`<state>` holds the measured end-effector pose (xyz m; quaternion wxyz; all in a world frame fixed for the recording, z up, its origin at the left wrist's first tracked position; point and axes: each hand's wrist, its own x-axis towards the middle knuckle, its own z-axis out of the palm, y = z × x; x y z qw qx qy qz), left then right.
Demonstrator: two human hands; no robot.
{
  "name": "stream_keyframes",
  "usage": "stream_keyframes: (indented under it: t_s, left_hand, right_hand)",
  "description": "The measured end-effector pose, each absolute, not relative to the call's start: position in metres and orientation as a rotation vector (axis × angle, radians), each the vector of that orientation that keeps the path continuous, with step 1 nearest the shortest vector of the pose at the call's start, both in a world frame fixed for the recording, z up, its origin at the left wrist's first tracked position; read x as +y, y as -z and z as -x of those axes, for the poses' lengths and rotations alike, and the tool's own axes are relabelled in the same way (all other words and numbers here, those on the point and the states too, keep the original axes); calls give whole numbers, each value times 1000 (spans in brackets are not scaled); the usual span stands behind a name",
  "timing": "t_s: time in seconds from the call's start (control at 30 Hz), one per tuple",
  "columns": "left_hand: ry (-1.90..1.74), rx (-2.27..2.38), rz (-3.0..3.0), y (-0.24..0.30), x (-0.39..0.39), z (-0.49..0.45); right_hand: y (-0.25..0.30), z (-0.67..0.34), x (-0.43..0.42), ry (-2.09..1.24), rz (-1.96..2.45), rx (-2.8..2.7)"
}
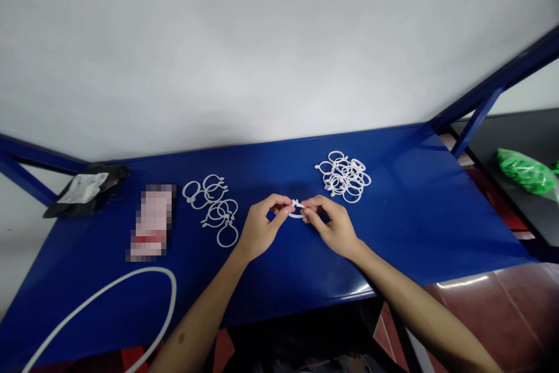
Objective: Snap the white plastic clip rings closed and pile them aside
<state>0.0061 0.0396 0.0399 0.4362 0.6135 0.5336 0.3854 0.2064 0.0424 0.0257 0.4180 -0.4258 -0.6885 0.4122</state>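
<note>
A small white plastic ring is pinched between both hands just above the blue table. My left hand grips its left end with thumb and fingers closed. My right hand pinches its right end the same way. To the left lies a loose group of several white rings. A denser heap of white rings sits behind my right hand.
A pixelated pink packet and a black bag with a white label lie at the left. A white tube loop curves over the front left edge. A green bag rests on a dark surface at the right.
</note>
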Motion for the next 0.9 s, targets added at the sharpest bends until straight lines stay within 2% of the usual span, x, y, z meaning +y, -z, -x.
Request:
stream_keyframes:
  t_s: [0.37, 0.73, 0.8, 0.9]
  left_hand:
    - [-944, 1305, -1808, -34, 35, -9]
    - [-937, 1203, -2352, -32, 38, -4]
    - [-887, 1349, -2388, -36, 42, 3]
    - [-808, 1838, -2329, -39, 50, 17]
  right_hand:
    - [-26, -205, 42, -941, 991, -1852]
    - [-22, -210, 43, -795, 903, -2005]
    - [-26, -215, 47, -645, 965, -2035]
    - [-31, -226, 54, -337, 1155, -2102]
